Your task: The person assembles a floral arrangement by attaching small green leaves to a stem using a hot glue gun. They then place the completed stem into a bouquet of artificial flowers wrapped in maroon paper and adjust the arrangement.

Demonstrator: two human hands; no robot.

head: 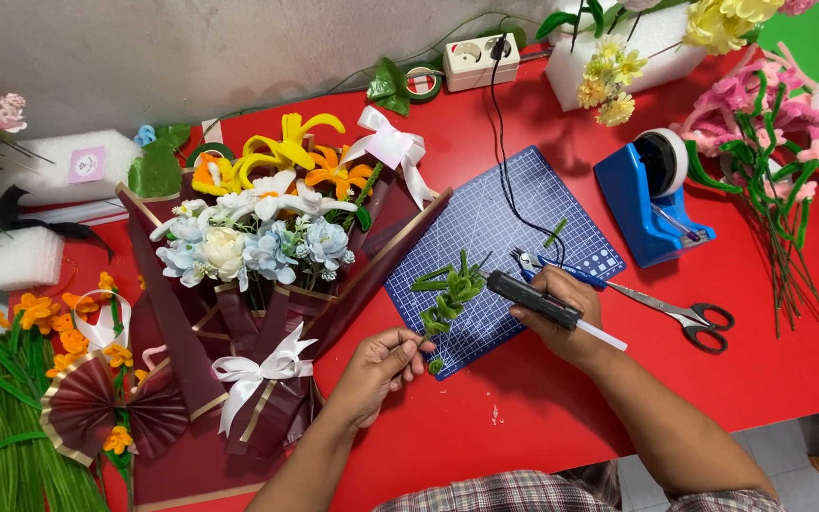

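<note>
My right hand grips a black hot glue gun with a white glue stick poking out behind; its nozzle points left at a green fuzzy-wire leaf stem. My left hand pinches the lower end of that stem. Both hands work over a blue cutting mat on the red table. The gun's black cord runs up to a white power socket.
A dark red wrapped bouquet of white, blue and yellow flowers lies left of the mat. Scissors and blue pliers sit right of my hand. Farther right are a blue tape dispenser and pink fuzzy-wire flowers. An orange-flowered bunch lies at far left.
</note>
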